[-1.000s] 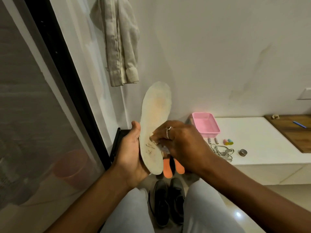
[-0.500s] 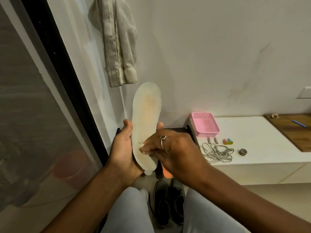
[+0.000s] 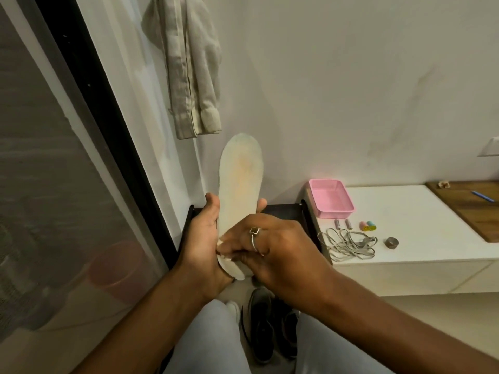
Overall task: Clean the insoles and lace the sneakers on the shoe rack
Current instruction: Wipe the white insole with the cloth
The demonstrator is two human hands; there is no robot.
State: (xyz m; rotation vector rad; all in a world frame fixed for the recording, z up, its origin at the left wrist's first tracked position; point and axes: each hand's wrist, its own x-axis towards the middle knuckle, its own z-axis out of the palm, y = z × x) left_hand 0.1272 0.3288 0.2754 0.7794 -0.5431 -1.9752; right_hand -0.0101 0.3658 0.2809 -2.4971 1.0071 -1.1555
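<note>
Both hands work one insole [image 3: 241, 182]: the left hand [image 3: 203, 238] clasps its lower half from behind, thumb on one edge and fingertip on the other, keeping it upright and steady. Below that clasp, the right hand [image 3: 272, 247] pinches something small and pale against the heel, likely a wipe. Laces [image 3: 347, 244] lie right of the grip on the white ledge [image 3: 421, 211], seemingly for later.

Plain white wall [image 3: 351, 76] behind the hands; glass door with a black frame [image 3: 89, 125] to their left; low white cabinet [image 3: 421, 228] to their right; pale garment [image 3: 189, 63] hanging above them.
</note>
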